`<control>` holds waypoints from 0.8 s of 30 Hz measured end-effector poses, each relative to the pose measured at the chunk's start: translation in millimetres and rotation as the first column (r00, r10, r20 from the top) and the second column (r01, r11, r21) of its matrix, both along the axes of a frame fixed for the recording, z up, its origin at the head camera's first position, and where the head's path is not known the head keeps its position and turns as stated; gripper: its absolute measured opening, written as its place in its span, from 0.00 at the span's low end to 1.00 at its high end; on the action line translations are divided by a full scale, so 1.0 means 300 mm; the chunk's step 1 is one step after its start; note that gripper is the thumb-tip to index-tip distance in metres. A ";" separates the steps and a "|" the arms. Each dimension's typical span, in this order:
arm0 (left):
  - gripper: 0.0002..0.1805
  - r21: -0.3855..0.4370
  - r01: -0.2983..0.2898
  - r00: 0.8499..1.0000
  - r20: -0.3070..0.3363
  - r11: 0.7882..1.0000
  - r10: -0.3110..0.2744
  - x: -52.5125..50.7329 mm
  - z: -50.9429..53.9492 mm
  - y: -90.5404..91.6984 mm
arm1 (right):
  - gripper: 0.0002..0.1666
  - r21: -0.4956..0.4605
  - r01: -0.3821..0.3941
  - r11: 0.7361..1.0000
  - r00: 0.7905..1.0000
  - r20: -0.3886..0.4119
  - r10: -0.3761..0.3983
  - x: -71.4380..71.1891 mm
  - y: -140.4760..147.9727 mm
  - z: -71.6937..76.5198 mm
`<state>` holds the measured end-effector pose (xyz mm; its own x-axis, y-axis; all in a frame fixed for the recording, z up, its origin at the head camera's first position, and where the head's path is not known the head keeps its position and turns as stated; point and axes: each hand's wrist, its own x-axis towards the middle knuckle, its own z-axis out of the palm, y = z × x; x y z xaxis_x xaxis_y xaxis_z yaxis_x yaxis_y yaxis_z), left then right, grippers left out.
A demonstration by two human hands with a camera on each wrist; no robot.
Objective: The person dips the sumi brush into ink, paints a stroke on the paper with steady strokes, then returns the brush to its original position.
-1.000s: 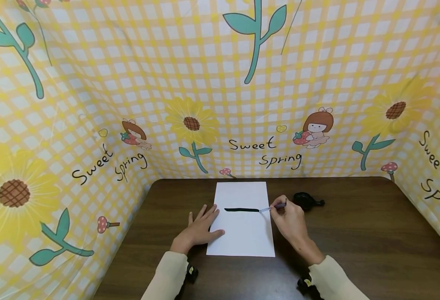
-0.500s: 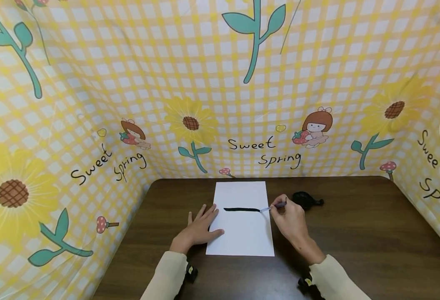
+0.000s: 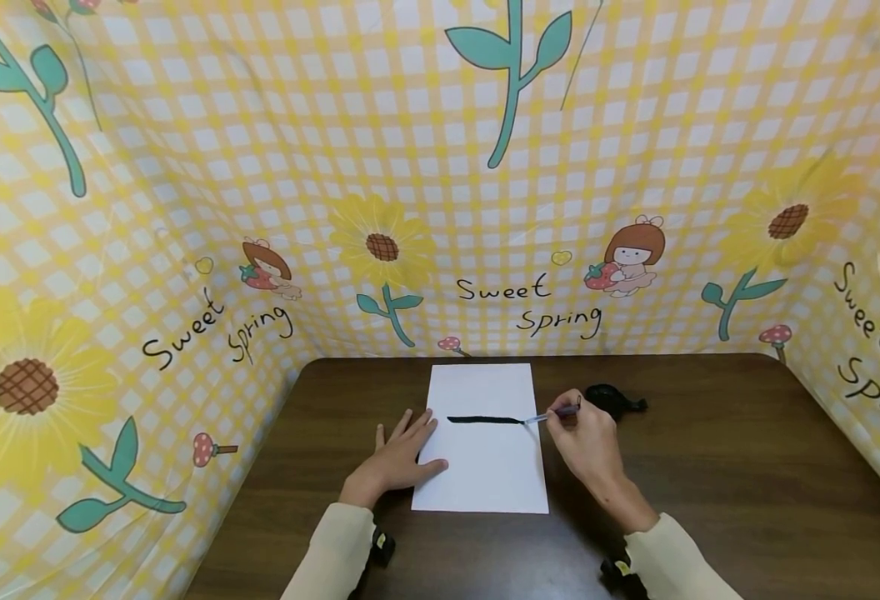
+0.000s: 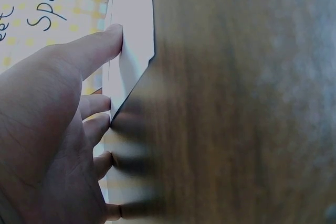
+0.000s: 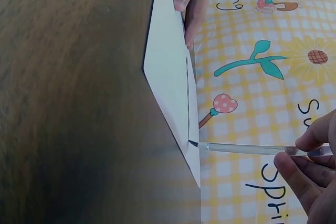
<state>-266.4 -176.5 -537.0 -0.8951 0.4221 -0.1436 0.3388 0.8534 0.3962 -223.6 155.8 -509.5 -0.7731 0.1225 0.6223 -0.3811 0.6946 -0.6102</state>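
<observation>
A white sheet of paper (image 3: 485, 479) lies on the dark wooden table, with a thick black line (image 3: 481, 419) across its upper half. My left hand (image 3: 397, 465) rests flat, fingers spread, on the sheet's left edge. At the right edge, my right hand (image 3: 592, 442) pinches a thin paintbrush (image 5: 241, 149) with a clear handle between thumb and fingers. The brush's dark tip (image 5: 193, 144) touches the paper at the line's right end. In the left wrist view, the thumb (image 4: 102, 48) lies against the paper.
A black rounded object (image 3: 611, 402) with a short spout or handle sits just behind my right hand; its kind is unclear. A yellow checked cloth (image 3: 425, 183) with flowers and lettering hangs around the table's (image 3: 747, 467) back and sides.
My right hand has shifted slightly right with the paintbrush, and the black line reaches a little farther right. The left hand stays in place.
</observation>
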 end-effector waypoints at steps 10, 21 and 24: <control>0.48 0.003 -0.009 1.000 -0.001 1.000 0.009 0.006 0.011 0.005 | 0.10 -0.004 0.007 1.000 1.000 -0.026 -0.007 0.013 0.016 0.028; 0.48 -0.002 -0.009 1.000 0.003 1.000 0.009 0.004 0.005 0.002 | 0.09 0.016 0.034 0.999 0.998 -0.061 -0.033 0.019 0.036 0.052; 0.48 0.002 -0.007 1.000 0.006 1.000 0.007 0.002 0.005 0.002 | 0.10 0.014 0.037 0.999 0.997 -0.064 -0.036 0.023 0.041 0.054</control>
